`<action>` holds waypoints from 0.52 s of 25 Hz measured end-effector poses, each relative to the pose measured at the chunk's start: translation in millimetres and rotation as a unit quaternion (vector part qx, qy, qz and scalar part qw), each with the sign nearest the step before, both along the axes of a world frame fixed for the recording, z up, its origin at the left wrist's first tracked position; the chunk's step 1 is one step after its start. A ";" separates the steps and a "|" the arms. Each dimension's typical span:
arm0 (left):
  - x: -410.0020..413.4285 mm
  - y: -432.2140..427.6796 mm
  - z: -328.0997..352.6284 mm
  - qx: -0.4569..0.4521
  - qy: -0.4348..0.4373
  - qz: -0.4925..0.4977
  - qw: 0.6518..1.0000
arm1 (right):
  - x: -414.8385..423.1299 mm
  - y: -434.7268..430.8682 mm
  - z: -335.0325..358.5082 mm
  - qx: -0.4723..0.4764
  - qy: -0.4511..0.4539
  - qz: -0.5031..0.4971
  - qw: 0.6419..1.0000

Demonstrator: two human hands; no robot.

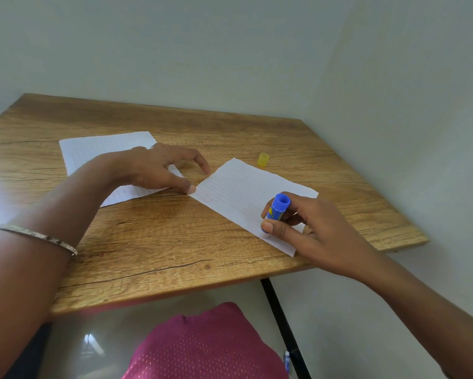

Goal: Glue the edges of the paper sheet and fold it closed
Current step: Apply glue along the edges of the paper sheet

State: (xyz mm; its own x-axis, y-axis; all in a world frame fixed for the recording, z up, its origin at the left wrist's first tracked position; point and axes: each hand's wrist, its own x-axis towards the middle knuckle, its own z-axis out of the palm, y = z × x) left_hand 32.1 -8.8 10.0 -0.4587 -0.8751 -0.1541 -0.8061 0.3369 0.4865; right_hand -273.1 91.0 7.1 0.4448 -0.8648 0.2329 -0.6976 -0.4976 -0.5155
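I've got the paper sheet (241,195) flat on the wood, glue stick (274,214) on it.
Sheet's white, ruled, lying askew; the blue stick stands nearly upright, white tip pressed down near the sheet's near edge.

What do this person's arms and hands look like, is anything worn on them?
Both forearms are bare, with no sleeves or gloves in view. The left hand has a thin metallic bangle with small dark studs around its forearm. The right hand wears nothing visible. The nails are short and unpainted.
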 end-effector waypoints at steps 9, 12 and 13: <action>-0.2 0.5 0.4 0.005 0.014 -0.031 0.999 | -18.8 16.3 1.5 -0.004 -0.001 -0.007 1.000; 1.4 0.6 -0.3 0.006 -0.002 -0.026 1.000 | -23.9 21.1 1.9 0.003 -0.003 -0.014 1.000; 1.3 1.5 0.2 0.006 -0.006 -0.026 1.000 | -25.5 22.7 1.9 0.007 -0.003 -0.014 1.000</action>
State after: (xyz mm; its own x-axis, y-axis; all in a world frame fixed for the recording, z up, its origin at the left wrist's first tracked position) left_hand 33.4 -7.4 10.2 -0.5019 -0.8482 -0.1694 -0.7931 0.3731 0.4814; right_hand -298.5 113.7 9.1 0.4193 -0.8802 0.2225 -0.7083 -0.4705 -0.5263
